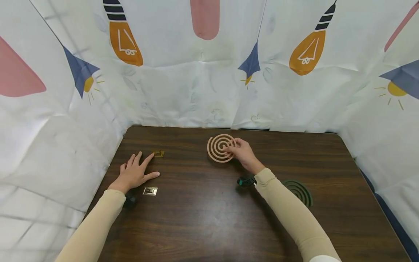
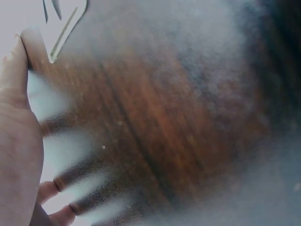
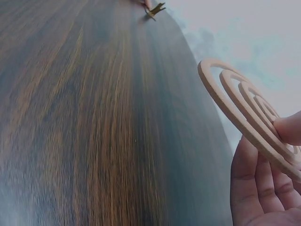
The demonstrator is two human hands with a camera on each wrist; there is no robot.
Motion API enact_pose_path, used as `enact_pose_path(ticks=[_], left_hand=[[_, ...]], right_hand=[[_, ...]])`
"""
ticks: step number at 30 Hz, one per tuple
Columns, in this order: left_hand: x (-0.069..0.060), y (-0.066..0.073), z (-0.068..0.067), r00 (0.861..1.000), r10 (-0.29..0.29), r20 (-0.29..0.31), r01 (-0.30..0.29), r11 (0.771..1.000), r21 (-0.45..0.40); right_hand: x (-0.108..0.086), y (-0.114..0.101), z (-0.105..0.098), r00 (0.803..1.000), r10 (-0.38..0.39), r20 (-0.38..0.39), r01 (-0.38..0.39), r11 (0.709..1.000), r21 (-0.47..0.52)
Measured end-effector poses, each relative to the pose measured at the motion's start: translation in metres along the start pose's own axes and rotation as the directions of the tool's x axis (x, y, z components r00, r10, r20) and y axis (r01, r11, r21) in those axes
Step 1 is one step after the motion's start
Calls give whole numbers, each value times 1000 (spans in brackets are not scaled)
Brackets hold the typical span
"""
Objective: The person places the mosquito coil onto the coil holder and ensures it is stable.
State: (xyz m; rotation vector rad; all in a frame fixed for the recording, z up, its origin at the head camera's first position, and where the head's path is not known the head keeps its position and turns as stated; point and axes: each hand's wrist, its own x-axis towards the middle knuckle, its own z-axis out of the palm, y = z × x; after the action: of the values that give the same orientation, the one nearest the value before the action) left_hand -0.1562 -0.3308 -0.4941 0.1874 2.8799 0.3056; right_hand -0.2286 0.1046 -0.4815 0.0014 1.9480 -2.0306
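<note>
A tan spiral coil (image 1: 216, 148) is pinched between the thumb and fingers of my right hand (image 1: 243, 154), near the table's back edge. In the right wrist view the coil (image 3: 235, 110) is tilted, with the thumb on its upper face and the fingers of the right hand (image 3: 268, 183) beneath. My left hand (image 1: 133, 174) lies spread on the table, its index fingertip at a small gold metal piece (image 1: 158, 154). Nearer the front, below the thumb, lies a silver rectangular piece (image 1: 150, 191). In the left wrist view the left hand (image 2: 21, 136) shows straight fingers.
A dark green spiral coil (image 1: 299, 193) lies on the right part of the brown wooden table (image 1: 203, 225), partly behind my right forearm. White patterned cloth (image 1: 203, 87) hangs behind the table and along both sides.
</note>
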Motion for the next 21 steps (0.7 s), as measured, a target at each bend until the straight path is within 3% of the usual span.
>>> enact_pose_path(ticks=[3,13,21], left_hand=[[-1,0,0,1000,6,-16,-6,1000,0],[1,-1,-1,1000,-2,20,2,1000,19],[0,0,0,1000,-2,-2,2,1000,7]], right_hand=[[2,1,4,1000,1,6,-1,1000,5],[6,1,17,1000,1,12,-1,1000,19],[7,1,26,999,-4,34,3,999,33]])
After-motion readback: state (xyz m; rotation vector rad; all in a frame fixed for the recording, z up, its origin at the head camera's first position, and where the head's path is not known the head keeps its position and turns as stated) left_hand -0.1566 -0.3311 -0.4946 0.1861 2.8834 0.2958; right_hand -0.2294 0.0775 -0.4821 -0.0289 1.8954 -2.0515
